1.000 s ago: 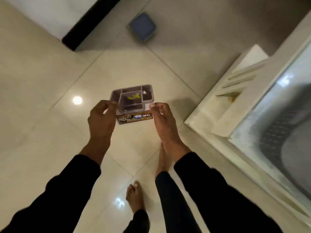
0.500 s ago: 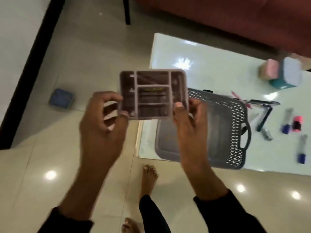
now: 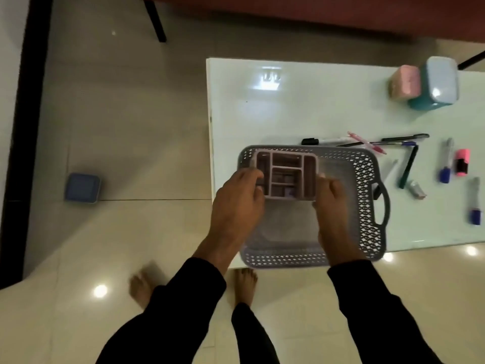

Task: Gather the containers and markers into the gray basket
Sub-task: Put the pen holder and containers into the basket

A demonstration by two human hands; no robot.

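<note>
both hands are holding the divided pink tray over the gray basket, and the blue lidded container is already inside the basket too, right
Not quite. Both the left hand and right hand do hold the divided pink tray over the gray basket, but the head view shows the blue lidded container on the table's far corner, outside the basket.

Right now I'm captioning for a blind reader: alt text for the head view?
Two hands, left hand and right hand, hold a pink divided plastic organizer tray over a gray perforated plastic basket on a pale glass table, with pens and markers scattered beyond.
</note>
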